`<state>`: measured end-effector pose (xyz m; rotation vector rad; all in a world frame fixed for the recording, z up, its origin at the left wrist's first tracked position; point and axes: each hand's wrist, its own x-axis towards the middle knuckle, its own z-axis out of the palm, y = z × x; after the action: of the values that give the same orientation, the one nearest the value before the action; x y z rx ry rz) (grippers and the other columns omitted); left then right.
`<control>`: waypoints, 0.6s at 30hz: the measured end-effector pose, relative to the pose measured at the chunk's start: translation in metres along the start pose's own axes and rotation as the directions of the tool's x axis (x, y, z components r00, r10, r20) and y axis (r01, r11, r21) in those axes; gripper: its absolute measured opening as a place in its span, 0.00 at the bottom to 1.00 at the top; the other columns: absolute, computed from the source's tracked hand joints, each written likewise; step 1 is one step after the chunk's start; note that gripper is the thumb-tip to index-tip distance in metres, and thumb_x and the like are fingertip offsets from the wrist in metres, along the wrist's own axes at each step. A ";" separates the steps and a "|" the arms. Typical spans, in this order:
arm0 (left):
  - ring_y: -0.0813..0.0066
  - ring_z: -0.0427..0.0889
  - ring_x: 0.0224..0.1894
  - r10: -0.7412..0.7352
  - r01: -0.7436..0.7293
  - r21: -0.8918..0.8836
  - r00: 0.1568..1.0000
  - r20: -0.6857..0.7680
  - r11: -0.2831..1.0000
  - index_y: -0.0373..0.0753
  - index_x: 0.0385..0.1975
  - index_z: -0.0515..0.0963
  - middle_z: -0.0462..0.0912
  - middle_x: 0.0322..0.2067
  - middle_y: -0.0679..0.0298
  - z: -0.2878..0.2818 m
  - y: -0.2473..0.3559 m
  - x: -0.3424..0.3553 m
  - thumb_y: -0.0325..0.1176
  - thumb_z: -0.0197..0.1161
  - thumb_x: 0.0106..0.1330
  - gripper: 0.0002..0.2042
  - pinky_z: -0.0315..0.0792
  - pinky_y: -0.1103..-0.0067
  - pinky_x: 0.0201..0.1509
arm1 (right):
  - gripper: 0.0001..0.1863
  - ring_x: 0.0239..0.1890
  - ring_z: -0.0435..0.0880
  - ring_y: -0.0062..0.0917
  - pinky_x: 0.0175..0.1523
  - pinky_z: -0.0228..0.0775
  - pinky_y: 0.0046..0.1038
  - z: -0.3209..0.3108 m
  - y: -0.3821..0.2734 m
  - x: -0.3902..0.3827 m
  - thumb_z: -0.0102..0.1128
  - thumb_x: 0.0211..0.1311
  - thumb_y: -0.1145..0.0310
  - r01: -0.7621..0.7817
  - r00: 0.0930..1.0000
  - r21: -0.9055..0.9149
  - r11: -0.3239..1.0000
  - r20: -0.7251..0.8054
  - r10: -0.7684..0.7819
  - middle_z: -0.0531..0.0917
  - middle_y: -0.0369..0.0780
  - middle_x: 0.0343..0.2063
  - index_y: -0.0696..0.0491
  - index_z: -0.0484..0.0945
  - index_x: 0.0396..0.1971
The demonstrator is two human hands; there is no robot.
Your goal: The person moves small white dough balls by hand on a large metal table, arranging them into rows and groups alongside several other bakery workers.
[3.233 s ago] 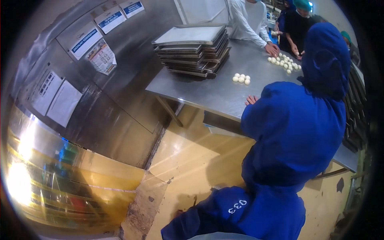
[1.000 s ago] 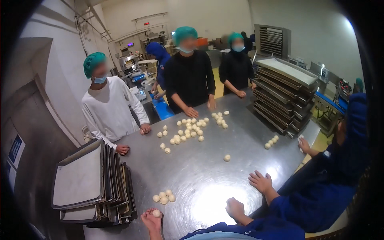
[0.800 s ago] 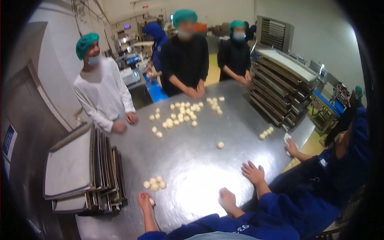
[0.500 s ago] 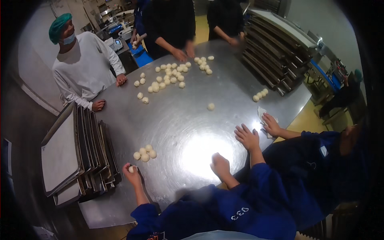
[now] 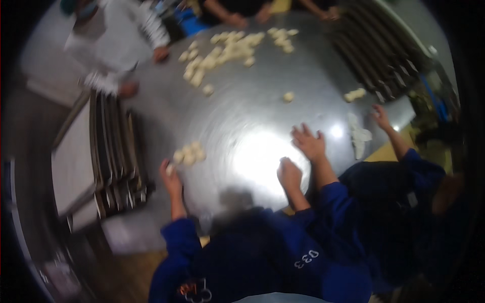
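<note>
My left hand is closed on a pale dough ball at the left front of the steel table, beside a small cluster of similar balls. My right hand is curled closed over the bright glare on the table; whatever may be inside it is hidden. Just right of it, a co-worker's hand is spread open. Several more dough balls lie across the back, with a single one near the middle. The picture is blurred by motion.
Stacked lined trays stand at the left and back right. A white cloth lies near the right edge, below another co-worker's hand. A person in white and others in dark clothing stand across the table.
My view has turned from the wall to the table, then tilted down. The co-worker's hand at the right has lifted off the cloth. My left hand's fingers have curled round the ball.
</note>
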<state>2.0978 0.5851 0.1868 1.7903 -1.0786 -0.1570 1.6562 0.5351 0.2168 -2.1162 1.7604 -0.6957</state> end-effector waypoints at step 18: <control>0.47 0.41 0.77 -0.041 -0.041 0.569 0.991 0.131 0.821 0.38 0.74 0.51 0.46 0.74 0.46 0.039 0.048 -0.018 0.30 0.56 0.67 0.35 0.38 0.54 0.77 | 0.12 0.31 0.83 0.40 0.40 0.76 0.40 0.020 -0.013 0.041 0.59 0.59 0.71 0.039 0.999 -0.025 0.999 -0.019 -0.040 0.83 0.42 0.30 0.50 0.78 0.43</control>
<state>2.0375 0.5660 0.1993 2.3444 -1.3202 0.0571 1.6832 0.4964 0.2143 -2.1729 1.7502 -0.7116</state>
